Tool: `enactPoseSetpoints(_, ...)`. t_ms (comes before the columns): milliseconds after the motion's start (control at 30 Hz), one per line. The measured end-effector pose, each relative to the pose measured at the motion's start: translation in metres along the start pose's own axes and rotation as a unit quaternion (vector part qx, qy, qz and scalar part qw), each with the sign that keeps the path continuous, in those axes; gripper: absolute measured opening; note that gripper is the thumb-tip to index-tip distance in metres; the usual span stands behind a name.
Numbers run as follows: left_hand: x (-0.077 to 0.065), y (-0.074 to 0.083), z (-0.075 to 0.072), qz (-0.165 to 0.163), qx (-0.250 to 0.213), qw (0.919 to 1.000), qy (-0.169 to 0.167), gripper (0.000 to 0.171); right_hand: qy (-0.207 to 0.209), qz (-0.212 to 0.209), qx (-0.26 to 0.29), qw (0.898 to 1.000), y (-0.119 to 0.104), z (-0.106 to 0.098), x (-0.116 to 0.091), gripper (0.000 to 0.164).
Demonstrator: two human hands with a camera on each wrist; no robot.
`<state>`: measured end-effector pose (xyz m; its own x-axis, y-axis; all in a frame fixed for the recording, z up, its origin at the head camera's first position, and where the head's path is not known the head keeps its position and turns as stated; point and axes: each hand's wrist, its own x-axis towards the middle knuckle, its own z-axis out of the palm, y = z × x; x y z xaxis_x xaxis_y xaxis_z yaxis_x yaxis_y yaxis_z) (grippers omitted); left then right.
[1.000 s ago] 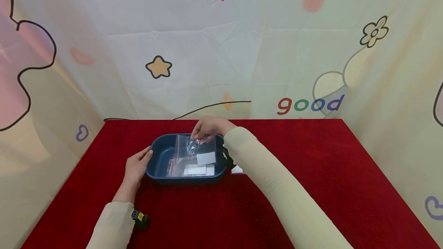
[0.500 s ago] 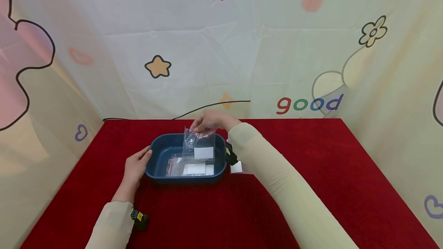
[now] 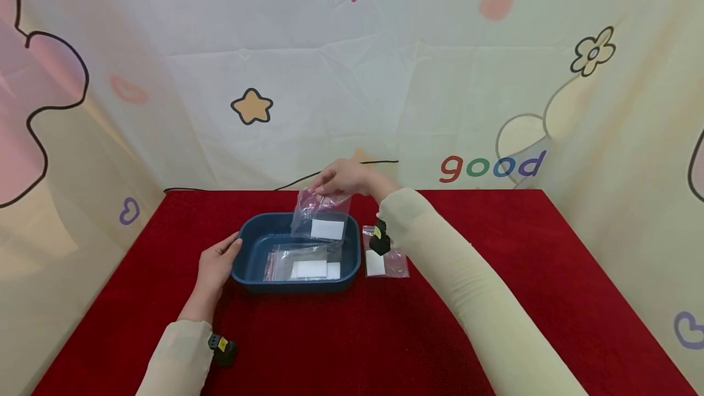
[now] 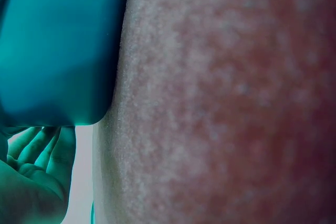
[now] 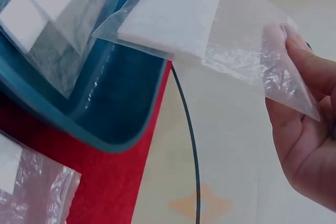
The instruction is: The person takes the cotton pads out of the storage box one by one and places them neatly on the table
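Note:
My right hand (image 3: 346, 177) pinches the top of a clear zip-lock bag (image 3: 321, 211) that has a white label. The bag hangs over the back of a blue plastic basin (image 3: 297, 286). In the right wrist view, thumb and fingers hold the crumpled end of this bag (image 5: 231, 51), its labelled end reaching over the basin rim (image 5: 113, 148). More labelled zip-lock bags (image 3: 310, 269) lie inside the basin. My left hand (image 3: 216, 264) holds the basin's left end, thumb at the rim. In the left wrist view its fingers (image 4: 60, 156) lie against the basin's outer wall (image 4: 58, 66).
Another labelled zip-lock bag (image 3: 395, 263) lies on the red cloth (image 3: 341, 347) right of the basin, partly behind the right wrist's black camera (image 3: 379, 238). A printed curtain (image 3: 352, 90) stands behind the table's back edge.
My right hand has lifted the zip-lock bag up and slightly right, off the bags in the basin. The bag on the cloth shows more. My left hand stays put.

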<state>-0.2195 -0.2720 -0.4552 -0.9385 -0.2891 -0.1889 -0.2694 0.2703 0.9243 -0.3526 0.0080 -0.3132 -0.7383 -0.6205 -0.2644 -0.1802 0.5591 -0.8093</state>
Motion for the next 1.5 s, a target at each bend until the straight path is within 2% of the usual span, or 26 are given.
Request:
enactPoseSetpoints(167, 0.0, 0.0, 0.0, 0.002, -0.001, 1.0, 0.002, 0.05, 0.038, 0.001, -0.003, 0.999, 0.005, -0.013, -0.009, 0.028)
enactPoseSetpoints(367, 0.001, -0.001, 0.0, 0.001, -0.001, 1.0, 0.004, 0.05, 0.046, 0.012, 0.056, 0.997, 0.015, -0.031, -0.019, 0.034)
enactPoseSetpoints(533, 0.001, -0.001, 0.0, 0.002, -0.003, 1.0, 0.003, 0.05, 0.073, 0.012, 0.097, 0.993, 0.027, -0.045, -0.027, 0.036)
enactPoseSetpoints(733, 0.0, -0.001, 0.0, 0.005, 0.002, 1.0, 0.006, 0.05, 0.107, 0.029, 0.118, 0.987, 0.044, -0.057, -0.039, 0.04)
enactPoseSetpoints(1067, 0.001, -0.001, 0.0, 0.003, 0.0, 1.0, 0.007, 0.05, 0.139, 0.072, 0.139, 0.978, 0.075, -0.067, -0.057, 0.042)
enactPoseSetpoints(1500, 0.0, -0.002, 0.0, 0.005, 0.002, 1.0, 0.007, 0.05, 0.149, 0.075, 0.151, 0.974, 0.107, -0.069, -0.073, 0.043)
